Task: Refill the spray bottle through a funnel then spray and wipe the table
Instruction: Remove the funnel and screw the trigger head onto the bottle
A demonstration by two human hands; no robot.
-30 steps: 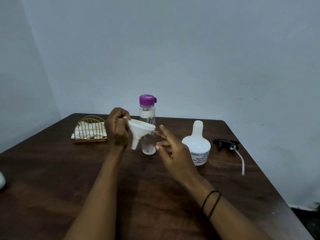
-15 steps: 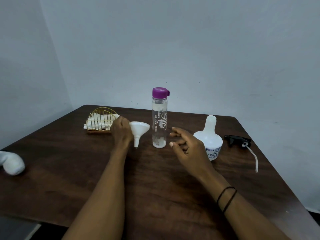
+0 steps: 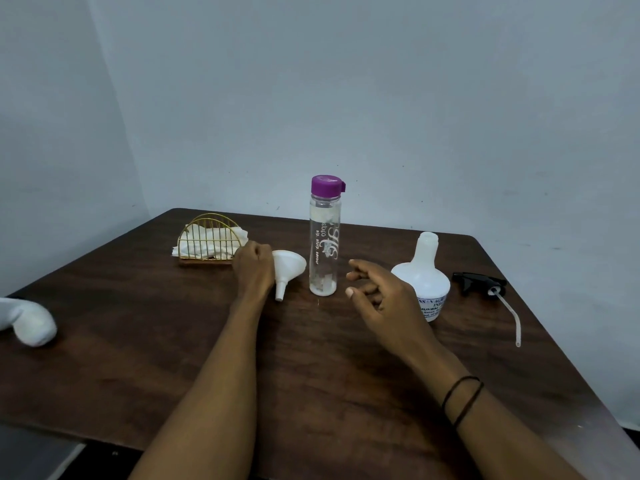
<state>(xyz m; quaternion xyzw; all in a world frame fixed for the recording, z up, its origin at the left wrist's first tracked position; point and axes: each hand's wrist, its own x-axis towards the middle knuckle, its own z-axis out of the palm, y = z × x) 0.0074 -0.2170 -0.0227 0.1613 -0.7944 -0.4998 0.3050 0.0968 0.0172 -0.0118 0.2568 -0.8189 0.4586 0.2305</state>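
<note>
My left hand (image 3: 254,268) grips a white funnel (image 3: 288,271) by its rim, spout down near the table, just left of a clear water bottle with a purple cap (image 3: 323,237). The bottle stands capped and looks nearly empty. My right hand (image 3: 377,296) hovers with relaxed fingers between that bottle and the white spray bottle (image 3: 424,275), which stands uncapped at the right. The black spray head (image 3: 479,284) with its dip tube lies on the table beyond it.
A gold wire holder with white tissues (image 3: 209,242) stands at the back left of the dark wooden table (image 3: 311,368). A rolled white cloth (image 3: 29,322) lies at the left edge. Grey walls close the corner behind.
My left hand has lowered the funnel from in front of the water bottle to near the table at its left. The right hand has dropped a little and stayed empty.
</note>
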